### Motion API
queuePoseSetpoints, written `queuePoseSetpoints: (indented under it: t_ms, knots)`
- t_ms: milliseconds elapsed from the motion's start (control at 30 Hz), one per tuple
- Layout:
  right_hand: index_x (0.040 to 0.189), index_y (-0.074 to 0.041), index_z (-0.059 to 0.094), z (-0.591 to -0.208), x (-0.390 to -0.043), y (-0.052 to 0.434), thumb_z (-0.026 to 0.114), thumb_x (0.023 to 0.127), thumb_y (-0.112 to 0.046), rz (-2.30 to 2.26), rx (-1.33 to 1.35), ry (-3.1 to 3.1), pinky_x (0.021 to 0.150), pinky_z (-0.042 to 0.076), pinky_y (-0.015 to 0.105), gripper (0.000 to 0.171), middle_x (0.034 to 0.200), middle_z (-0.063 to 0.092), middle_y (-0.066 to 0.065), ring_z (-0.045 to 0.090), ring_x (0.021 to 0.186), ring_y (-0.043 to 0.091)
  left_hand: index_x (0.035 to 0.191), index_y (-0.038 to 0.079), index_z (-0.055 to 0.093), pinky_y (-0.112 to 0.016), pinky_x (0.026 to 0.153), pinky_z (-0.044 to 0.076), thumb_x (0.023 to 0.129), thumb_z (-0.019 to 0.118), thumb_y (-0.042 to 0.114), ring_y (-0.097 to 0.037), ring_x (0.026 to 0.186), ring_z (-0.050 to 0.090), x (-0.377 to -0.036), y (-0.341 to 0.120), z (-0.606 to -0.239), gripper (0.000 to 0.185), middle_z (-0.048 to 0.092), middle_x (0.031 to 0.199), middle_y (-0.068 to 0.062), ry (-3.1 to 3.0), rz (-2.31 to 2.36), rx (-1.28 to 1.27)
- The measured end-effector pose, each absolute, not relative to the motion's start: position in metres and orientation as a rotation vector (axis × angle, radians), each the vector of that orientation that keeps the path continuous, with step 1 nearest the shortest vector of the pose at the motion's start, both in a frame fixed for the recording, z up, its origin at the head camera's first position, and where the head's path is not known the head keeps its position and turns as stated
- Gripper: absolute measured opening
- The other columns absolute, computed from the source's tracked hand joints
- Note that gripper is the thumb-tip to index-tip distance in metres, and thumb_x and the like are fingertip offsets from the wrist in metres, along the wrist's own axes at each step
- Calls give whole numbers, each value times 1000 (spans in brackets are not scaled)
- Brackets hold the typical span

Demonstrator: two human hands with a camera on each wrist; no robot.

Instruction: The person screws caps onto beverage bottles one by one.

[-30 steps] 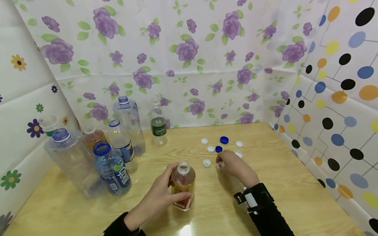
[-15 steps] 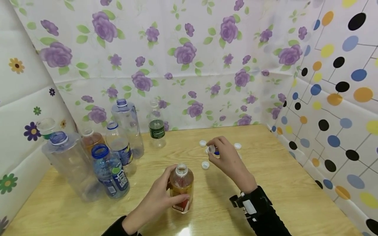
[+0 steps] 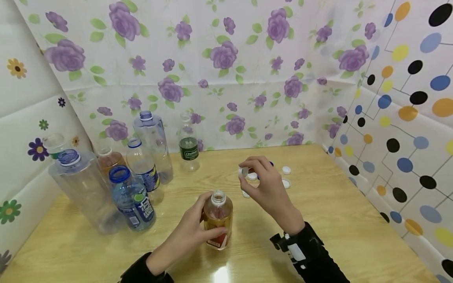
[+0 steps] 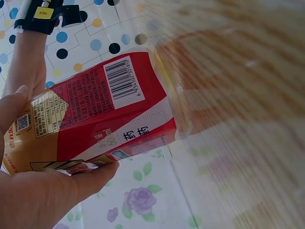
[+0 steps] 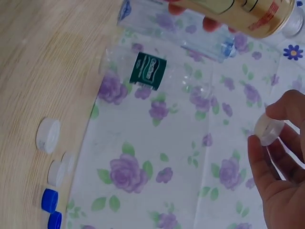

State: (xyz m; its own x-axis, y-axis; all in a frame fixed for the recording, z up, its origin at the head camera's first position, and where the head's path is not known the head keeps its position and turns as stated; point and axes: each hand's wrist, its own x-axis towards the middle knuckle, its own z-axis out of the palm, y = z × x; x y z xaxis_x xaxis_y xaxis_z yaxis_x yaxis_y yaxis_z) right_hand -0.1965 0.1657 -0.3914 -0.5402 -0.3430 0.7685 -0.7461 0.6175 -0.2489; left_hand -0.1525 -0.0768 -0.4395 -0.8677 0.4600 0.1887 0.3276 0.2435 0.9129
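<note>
My left hand [image 3: 191, 230] grips an uncapped clear bottle [image 3: 220, 214] with a red and gold label, upright on the table. Its threaded mouth faces up. The left wrist view shows the label [image 4: 112, 88] with a barcode, and my thumb and fingers around the bottle. To the right, my right hand [image 3: 270, 190] pinches a small whitish bottle cap [image 3: 242, 172] between thumb and fingertips. That cap [image 5: 268, 129] is held off the table, apart from the bottle. Beneath and behind this hand lie loose white caps [image 3: 286, 170] and partly hidden blue ones.
Several uncapped bottles stand at the left, among them a large clear one [image 3: 83, 190] and a blue one [image 3: 132, 204]. A clear bottle with a green label [image 3: 189, 149] stands near the back curtain [image 3: 148, 67]. A dotted curtain [image 3: 407, 129] borders the table's right side.
My right hand has lifted the whitish cap from the table and carried it left, toward the bottle's side. My left hand still holds the bottle in about the same spot.
</note>
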Motion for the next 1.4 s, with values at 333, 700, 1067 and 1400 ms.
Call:
queuePoseSetpoints:
  t_ms: [333, 700, 1067, 1400]
  knots:
    - [123, -5, 62, -388, -183, 153, 66, 98, -15, 810, 948, -2038, 93, 51, 22, 27, 123, 59, 11, 61, 104, 17, 153, 20, 34, -39, 102, 52, 86, 84, 26, -25, 127, 57, -153, -78, -442, 84, 55, 138, -6, 2339, 1711, 777]
    - [117, -4, 62, -378, -180, 149, 70, 95, -11, 821, 1006, -2014, 86, 53, 20, 25, 117, 60, 11, 64, 96, 18, 150, 17, 37, -36, 100, 52, 87, 84, 23, -25, 124, 58, -154, -77, -439, 79, 55, 137, -7, 2321, 1733, 805]
    - [120, -6, 61, -383, -179, 145, 68, 97, -13, 825, 1062, -2032, 91, 51, 18, 25, 122, 58, 9, 63, 101, 16, 150, 16, 37, -36, 99, 52, 87, 83, 25, -24, 124, 58, -153, -77, -440, 78, 56, 136, -7, 2319, 1735, 810]
    - [126, -7, 62, -378, -175, 140, 66, 100, -17, 840, 1117, -1989, 90, 50, 19, 28, 122, 57, 9, 62, 100, 17, 151, 19, 35, -36, 98, 53, 88, 83, 25, -25, 125, 58, -155, -78, -440, 80, 55, 138, -8, 2350, 1710, 825]
